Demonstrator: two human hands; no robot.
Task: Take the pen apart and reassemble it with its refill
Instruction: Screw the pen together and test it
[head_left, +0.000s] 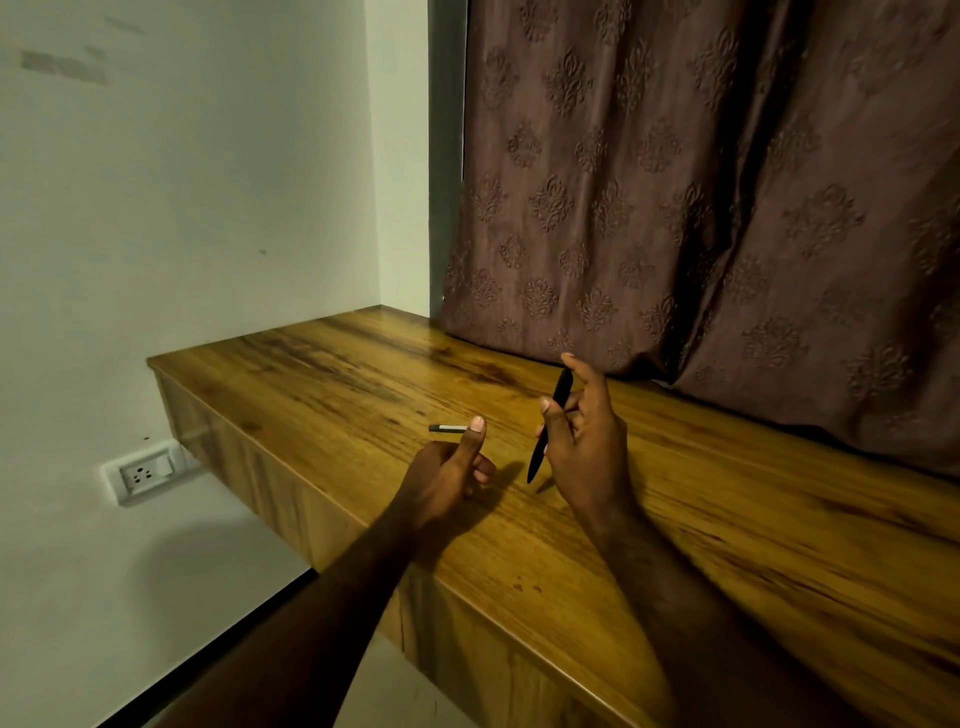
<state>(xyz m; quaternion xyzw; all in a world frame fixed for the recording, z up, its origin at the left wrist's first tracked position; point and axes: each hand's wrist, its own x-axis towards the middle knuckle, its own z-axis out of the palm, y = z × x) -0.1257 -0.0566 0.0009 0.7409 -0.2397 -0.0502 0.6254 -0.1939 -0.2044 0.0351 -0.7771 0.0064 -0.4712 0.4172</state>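
The right hand (582, 441) is closed loosely around the black pen barrel (548, 426), thumb across it, holding it tilted with its tip down above the desk (727, 519). The left hand (447, 478) pinches a short grey piece (448, 428) between thumb and forefinger, its other fingers curled. A curtain (701, 182) hangs behind.

No readable text, labels, brands or numbers anywhere. Pen (548, 423) is plain black, no print visible. Small grey piece (448, 428) shows no marking. Wall socket (143, 473) is blank white, no lettering legible. Curtain (727, 208) carries only an embossed pattern, no words. Tabletop (727, 519) is bare wood grain, no signs or stickers.
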